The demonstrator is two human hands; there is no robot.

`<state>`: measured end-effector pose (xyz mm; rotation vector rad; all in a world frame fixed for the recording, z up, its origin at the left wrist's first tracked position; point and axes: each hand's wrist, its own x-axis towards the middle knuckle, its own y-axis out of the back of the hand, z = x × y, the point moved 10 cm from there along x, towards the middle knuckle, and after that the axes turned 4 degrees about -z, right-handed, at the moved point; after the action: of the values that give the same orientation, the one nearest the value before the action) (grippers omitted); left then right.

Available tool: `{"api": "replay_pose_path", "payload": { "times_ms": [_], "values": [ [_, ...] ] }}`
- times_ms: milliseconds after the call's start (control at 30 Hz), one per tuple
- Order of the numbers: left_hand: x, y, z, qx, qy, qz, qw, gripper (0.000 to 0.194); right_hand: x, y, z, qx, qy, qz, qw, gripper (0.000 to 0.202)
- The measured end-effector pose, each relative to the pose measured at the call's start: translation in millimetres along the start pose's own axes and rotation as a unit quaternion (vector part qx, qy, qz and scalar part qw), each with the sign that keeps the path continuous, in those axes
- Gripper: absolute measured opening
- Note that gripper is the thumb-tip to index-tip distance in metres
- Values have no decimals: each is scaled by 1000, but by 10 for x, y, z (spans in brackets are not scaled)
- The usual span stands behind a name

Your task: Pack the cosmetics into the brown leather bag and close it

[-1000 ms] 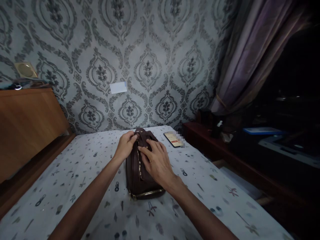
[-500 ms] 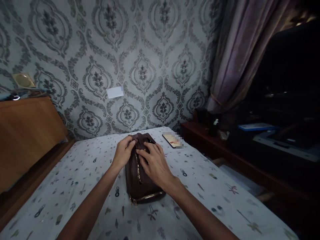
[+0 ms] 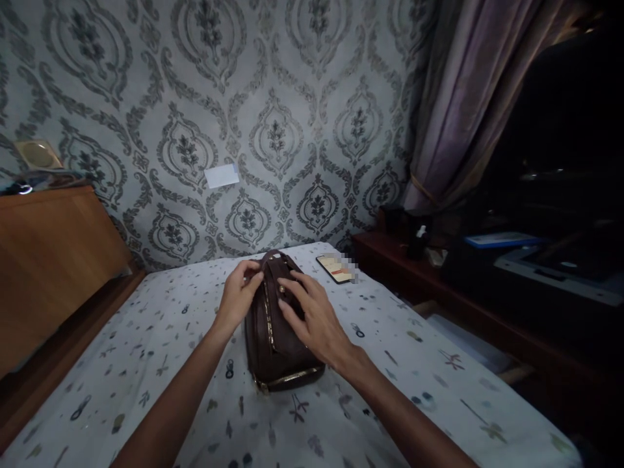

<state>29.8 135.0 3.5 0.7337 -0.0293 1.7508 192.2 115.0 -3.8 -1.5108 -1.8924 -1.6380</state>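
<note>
A dark brown leather-like bag (image 3: 287,354) lies on the bed, with gold zips along its front and lower edge. At its upper left edge, my left hand (image 3: 237,294) has thumb and fingers bent in around the side, close to the top of the slanting front zip (image 3: 269,318). Over the right half of the bag is my right hand (image 3: 314,316), its fingers stretched and apart, the fingertips near a small gold fitting (image 3: 281,289). My right hand covers part of the bag's right side. A strap or handle (image 3: 273,253) arches at the far end.
A phone (image 3: 334,268) with a lit screen lies beyond the bag on the patterned bedsheet (image 3: 180,364). To the left stands a wooden headboard-like panel (image 3: 53,260). A dark red ledge (image 3: 385,250) with small objects runs along the right, below a curtain (image 3: 463,97).
My right hand's fingers have spread and drawn slightly right, off the front zip, uncovering the gold fitting. The far-end strap shows more. My left hand stays at the upper left edge.
</note>
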Motion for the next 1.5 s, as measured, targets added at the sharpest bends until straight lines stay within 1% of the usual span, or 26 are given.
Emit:
{"api": "replay_pose_path", "payload": {
  "times_ms": [100, 200, 333, 400, 467, 567, 633, 733, 833, 1033, 1133, 1200, 1267, 1333, 1433, 1500],
  "values": [
    [-194, 4, 108, 81, -35, 16, 996, 7, -164, 35, 127, 32, -35, 30, 998, 36],
    [-332, -4, 140, 131, -49, 8, 990, 11, -242, 28, 184, 51, -54, 37, 997, 35],
    [-407, -7, 117, 143, -68, -29, 987, 21, -186, 18, 234, 75, -66, 29, 995, 35],
    [-450, -3, 121, 175, -84, -44, 980, 27, -124, 16, 293, 99, -75, 27, 992, 37],
    [-501, -9, 125, 239, -90, -58, 965, 34, -66, 2, 374, 130, -88, 26, 987, 37],
    [-563, -55, 154, 352, -96, -83, 927, 39, -9, -32, 473, 164, -99, 26, 981, 35],
    [-580, -94, 194, 406, -105, -98, 903, 41, 4, -46, 503, 168, -101, 29, 980, 33],
    [-566, -144, 229, 453, -110, -113, 877, 41, 7, -50, 497, 162, -94, 33, 982, 32],
    [-525, -171, 238, 467, -114, -112, 870, 38, 7, -48, 475, 154, -87, 33, 984, 30],
    [-422, -221, 252, 449, -114, -122, 878, 31, 11, -45, 479, 146, -93, 40, 984, 30],
    [-391, -227, 265, 447, -103, -131, 879, 30, 7, -47, 480, 149, -94, 38, 984, 30],
    [-386, -212, 247, 432, -90, -130, 888, 30, -4, -51, 484, 153, -96, 36, 983, 31],
    [-391, -185, 209, 403, -79, -122, 904, 32, -22, -61, 487, 157, -97, 33, 982, 33],
    [-389, -135, 172, 352, -75, -102, 928, 34, -41, -70, 489, 162, -95, 34, 982, 34],
    [-343, -12, 143, 233, -68, -54, 968, 28, -61, -80, 493, 165, -93, 39, 981, 35],
    [-272, 66, 130, 169, -52, -27, 984, 21, -66, -83, 493, 163, -94, 41, 981, 35]
  ]
}}
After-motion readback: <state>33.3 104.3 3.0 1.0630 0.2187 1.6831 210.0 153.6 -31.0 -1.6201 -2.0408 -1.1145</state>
